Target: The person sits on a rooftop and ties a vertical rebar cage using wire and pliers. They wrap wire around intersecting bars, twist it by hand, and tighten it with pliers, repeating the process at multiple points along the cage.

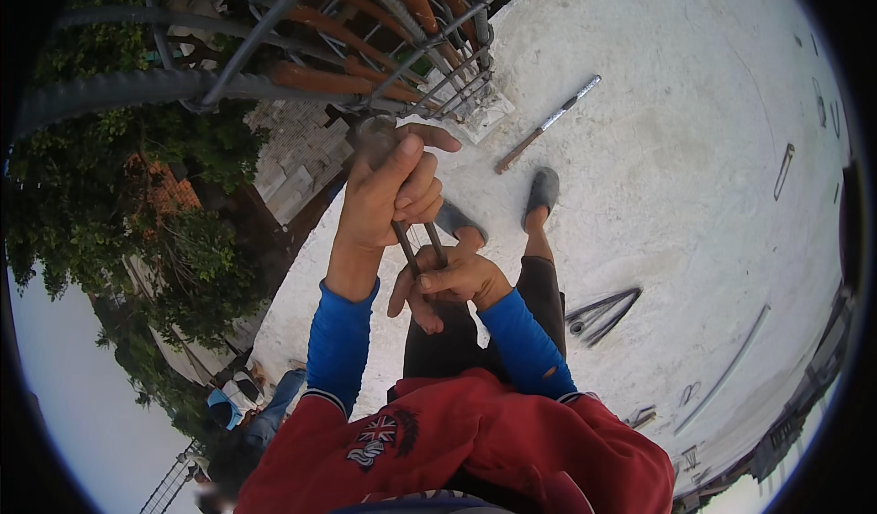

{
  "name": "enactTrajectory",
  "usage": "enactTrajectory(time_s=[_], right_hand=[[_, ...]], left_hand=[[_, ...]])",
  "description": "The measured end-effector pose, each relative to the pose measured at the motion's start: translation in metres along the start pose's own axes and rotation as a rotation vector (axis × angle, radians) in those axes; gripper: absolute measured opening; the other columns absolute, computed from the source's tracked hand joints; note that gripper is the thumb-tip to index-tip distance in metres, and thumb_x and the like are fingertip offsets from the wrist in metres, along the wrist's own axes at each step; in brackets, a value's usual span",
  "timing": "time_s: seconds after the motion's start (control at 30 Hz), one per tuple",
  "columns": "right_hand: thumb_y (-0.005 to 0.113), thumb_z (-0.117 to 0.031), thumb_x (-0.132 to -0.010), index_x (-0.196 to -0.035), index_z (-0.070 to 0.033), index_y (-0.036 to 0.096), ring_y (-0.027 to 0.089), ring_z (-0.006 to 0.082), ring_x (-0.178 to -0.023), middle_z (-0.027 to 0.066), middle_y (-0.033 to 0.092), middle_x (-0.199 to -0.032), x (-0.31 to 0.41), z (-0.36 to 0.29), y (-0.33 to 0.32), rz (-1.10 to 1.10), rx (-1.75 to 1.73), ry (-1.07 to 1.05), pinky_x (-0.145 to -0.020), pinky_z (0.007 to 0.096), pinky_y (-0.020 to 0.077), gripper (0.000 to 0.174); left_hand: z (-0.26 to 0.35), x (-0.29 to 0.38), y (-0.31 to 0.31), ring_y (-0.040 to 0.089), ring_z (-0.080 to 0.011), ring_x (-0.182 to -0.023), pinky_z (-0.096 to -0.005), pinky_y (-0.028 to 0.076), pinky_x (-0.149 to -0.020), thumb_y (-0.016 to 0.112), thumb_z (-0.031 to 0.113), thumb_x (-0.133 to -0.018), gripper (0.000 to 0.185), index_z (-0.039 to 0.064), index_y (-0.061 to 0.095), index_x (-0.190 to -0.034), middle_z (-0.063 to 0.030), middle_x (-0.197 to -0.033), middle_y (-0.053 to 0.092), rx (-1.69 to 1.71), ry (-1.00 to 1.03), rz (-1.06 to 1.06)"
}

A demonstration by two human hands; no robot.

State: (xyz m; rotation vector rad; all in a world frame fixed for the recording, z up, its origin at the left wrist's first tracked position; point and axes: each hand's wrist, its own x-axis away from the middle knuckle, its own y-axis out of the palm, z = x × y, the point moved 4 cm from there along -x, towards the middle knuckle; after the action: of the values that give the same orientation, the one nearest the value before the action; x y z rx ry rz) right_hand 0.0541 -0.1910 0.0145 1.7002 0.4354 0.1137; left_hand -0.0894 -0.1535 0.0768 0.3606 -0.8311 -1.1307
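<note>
My left hand (401, 185) is raised beside the rebar cage (431, 51), its fingers curled around two thin dark steel bars (405, 247). Its forefinger points out towards the cage foot. Above the thumb is a blurred round shape (375, 130); I cannot tell whether it belongs to the bars. Lower down, my right hand (459, 277) pinches the other end of the bars between thumb and fingers. The bars run side by side from one hand to the other. Grey ribbed rods, rust-orange rods and tied hoops make up the cage.
On the pale concrete slab (658, 192) lie a part-silver, part-rusty rod (548, 125), a folded bundle of black wire (606, 315), a narrow steel loop (783, 171) and a long thin strip (726, 370). Left of the slab's edge are trees and roofs. Another person (277, 404) is at lower left.
</note>
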Motion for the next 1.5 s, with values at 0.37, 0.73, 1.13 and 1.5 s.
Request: enactTrajectory(time_s=[0.37, 0.73, 1.13, 1.5], right_hand=[[0.094, -0.024, -0.069, -0.154, 0.002, 0.034, 0.07, 0.0341, -0.114, 0.0204, 0.068, -0.127, -0.013, 0.007, 0.001, 1.345, 1.29, -0.457, -0.087, 0.0413, 0.0573, 0.108], [0.077, -0.019, -0.09, -0.089, 0.0, 0.072, 0.062, 0.0158, -0.051, 0.0064, 0.066, -0.06, -0.021, -0.006, -0.024, 0.816, 0.487, -0.028, -0.054, 0.0333, 0.0481, 0.02], [0.091, -0.014, -0.073, -0.146, 0.003, 0.043, 0.074, 0.0269, -0.098, 0.0242, 0.069, -0.123, -0.002, -0.005, -0.022, 0.838, 0.973, -0.368, -0.086, 0.0339, 0.0581, 0.089], [0.072, -0.012, -0.087, -0.109, 0.005, 0.07, 0.065, 0.0203, -0.052, 0.0095, 0.068, -0.064, -0.027, 0.006, -0.049, 0.805, 0.6, -0.18, -0.054, 0.03, 0.0507, 0.028]], left_hand=[[-0.003, -0.001, -0.01, 0.051, -0.0122, -0.062, -0.034, 0.042, -0.061, 0.056, 0.035, -0.109, 0.039, -0.001, 0.071, -0.111, -0.0016, -0.067, 0.052, -0.939, 0.257, 0.7], [0.002, 0.009, -0.002, 0.065, -0.0186, -0.059, -0.0295, 0.051, -0.057, 0.066, 0.035, -0.103, 0.042, -0.006, 0.069, -0.106, -0.0133, -0.078, 0.069, -0.756, 0.101, 0.657], [-0.007, -0.003, -0.011, 0.038, -0.0038, -0.046, -0.0268, 0.025, -0.043, 0.056, 0.038, -0.109, 0.045, -0.001, 0.074, -0.094, 0.0045, -0.052, 0.044, -0.816, 0.313, 0.707], [0.002, 0.007, -0.007, 0.056, -0.0131, -0.051, -0.0296, 0.047, -0.055, 0.067, 0.039, -0.102, 0.047, -0.008, 0.068, -0.099, -0.0074, -0.065, 0.062, -0.843, 0.283, 0.612]])
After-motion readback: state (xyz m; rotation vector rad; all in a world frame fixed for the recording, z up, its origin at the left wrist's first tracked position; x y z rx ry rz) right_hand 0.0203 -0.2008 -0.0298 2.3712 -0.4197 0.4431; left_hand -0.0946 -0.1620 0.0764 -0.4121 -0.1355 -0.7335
